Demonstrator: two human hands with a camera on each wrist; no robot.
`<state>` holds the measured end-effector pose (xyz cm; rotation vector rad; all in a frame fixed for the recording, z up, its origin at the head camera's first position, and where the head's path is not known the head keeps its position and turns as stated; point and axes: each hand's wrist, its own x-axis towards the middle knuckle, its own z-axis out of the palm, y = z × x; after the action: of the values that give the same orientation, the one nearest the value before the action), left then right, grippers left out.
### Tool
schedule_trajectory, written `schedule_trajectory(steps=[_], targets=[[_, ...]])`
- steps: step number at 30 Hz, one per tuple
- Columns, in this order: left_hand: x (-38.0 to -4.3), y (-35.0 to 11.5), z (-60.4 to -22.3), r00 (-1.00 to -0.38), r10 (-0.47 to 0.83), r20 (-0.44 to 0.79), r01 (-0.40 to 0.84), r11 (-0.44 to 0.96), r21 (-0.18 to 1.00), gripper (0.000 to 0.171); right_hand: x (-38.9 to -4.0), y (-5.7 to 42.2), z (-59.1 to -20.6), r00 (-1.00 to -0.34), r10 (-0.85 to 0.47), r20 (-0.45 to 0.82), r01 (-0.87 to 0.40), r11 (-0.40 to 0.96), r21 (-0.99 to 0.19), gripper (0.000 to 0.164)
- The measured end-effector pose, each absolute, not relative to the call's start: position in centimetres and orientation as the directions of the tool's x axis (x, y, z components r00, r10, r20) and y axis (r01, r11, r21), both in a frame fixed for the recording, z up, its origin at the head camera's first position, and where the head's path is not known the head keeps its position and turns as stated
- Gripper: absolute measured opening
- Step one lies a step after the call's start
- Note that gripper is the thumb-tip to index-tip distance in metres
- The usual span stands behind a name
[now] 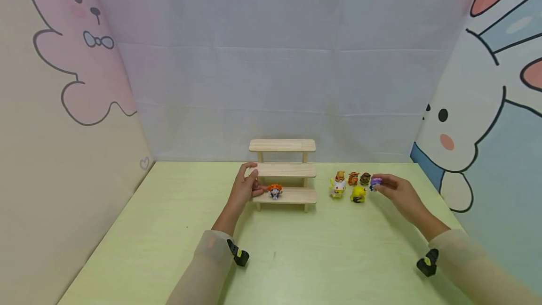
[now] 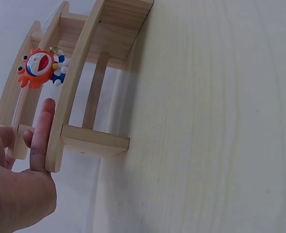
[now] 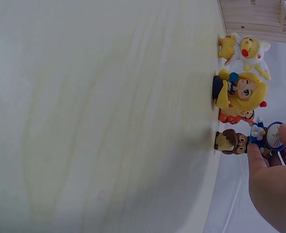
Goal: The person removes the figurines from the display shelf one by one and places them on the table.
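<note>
A three-tier wooden display shelf (image 1: pixel 292 170) stands near the table's back edge. My left hand (image 1: pixel 244 186) grips its left end, one finger reaching along the lowest tier. On that tier sits an orange-hooded cat figurine (image 1: pixel 274 191), beside the fingertips; the left wrist view shows its open red mouth. To the right of the shelf, my right hand (image 1: pixel 398 194) pinches a purple-and-blue cat figurine (image 3: pixel 269 136) between thumb and fingers. It is held just above a brown owl-like figurine (image 3: pixel 231 141). The fingers partly hide the held figurine.
Several figurines stand grouped right of the shelf: a yellow-haired girl figurine (image 3: pixel 242 91), a white-and-yellow figurine (image 1: pixel 337 187), an orange striped one (image 1: pixel 353 178) and others. A white curtain (image 1: pixel 288 84) hangs behind the table (image 1: pixel 296 253); printed panels flank it.
</note>
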<state>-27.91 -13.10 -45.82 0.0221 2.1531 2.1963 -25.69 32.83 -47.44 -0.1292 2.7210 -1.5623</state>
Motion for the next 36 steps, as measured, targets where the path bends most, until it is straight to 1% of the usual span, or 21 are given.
schedule_trajectory(steps=[6, 12, 19, 22, 28, 36], targets=[[-28.2, -12.9, -46.9, -1.0, 0.014, -0.013, -0.013, -0.001, 1.0, 0.038, -25.9, 32.9, -48.5, -0.997, -0.075, 0.006, -0.043, 0.497, -0.867, 0.047], [-28.2, -12.8, -47.0, -1.0, 0.006, -0.007, -0.007, 0.001, 1.0, 0.036, -26.1, 32.9, -49.1, -0.997, -0.078, 0.011, -0.048, 0.489, -0.871, 0.046], [-28.3, -12.8, -46.9, -1.0, 0.003, -0.013, -0.013, -0.001, 1.0, 0.036, -26.5, 33.1, -49.9, -0.996, -0.082, -0.028, -0.009, 0.422, -0.907, 0.044], [-28.2, -12.7, -46.8, -1.0, -0.001, -0.015, -0.015, 0.004, 1.0, 0.035, -26.5, 33.2, -50.0, -0.996, -0.08, -0.047, 0.01, 0.414, -0.91, 0.045], [-28.2, -12.6, -46.7, -1.0, 0.001, -0.011, -0.011, 0.006, 1.0, 0.034, -26.4, 33.0, -50.1, -0.995, -0.088, -0.053, 0.013, 0.406, -0.914, 0.046], [-28.4, -12.7, -47.0, -1.0, 0.005, -0.007, -0.007, 0.002, 1.0, 0.034, -26.5, 32.7, -50.3, -0.995, -0.077, -0.068, 0.029, 0.427, -0.904, 0.045]])
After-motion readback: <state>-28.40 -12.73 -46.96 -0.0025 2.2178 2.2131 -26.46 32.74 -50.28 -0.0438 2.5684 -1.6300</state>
